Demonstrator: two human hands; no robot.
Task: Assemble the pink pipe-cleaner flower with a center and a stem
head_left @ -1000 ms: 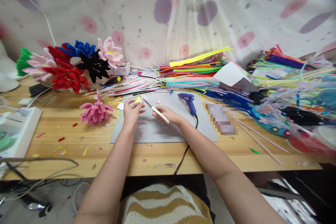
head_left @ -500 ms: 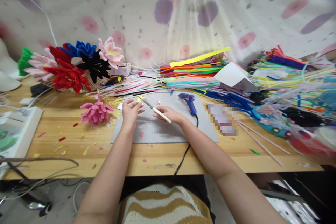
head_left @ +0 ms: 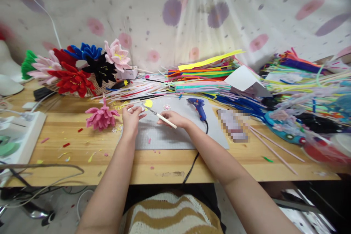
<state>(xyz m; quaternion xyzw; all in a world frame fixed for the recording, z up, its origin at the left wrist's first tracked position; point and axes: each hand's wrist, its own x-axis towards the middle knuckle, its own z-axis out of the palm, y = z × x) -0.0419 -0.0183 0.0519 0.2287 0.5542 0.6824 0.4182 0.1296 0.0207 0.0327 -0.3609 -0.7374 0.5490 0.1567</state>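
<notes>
The right hand is wrapping firmly round a slim cream-handled, metal-bladed cutting tool above the grey gridded mat, angling it apparently so its tip can meet the small white piece that the half-curled left hand is seemingly pinching. Just beyond, a flat, rounded, bright-yellow piece is lying on the mat, its material unclear.

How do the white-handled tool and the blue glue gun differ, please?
The white-handled tool is held in the right hand, while the blue glue gun lies on the grey mat. The tool is slim and straight; the glue gun is bulkier and bent. A black cord runs from the glue gun; none shows on the tool.
</notes>
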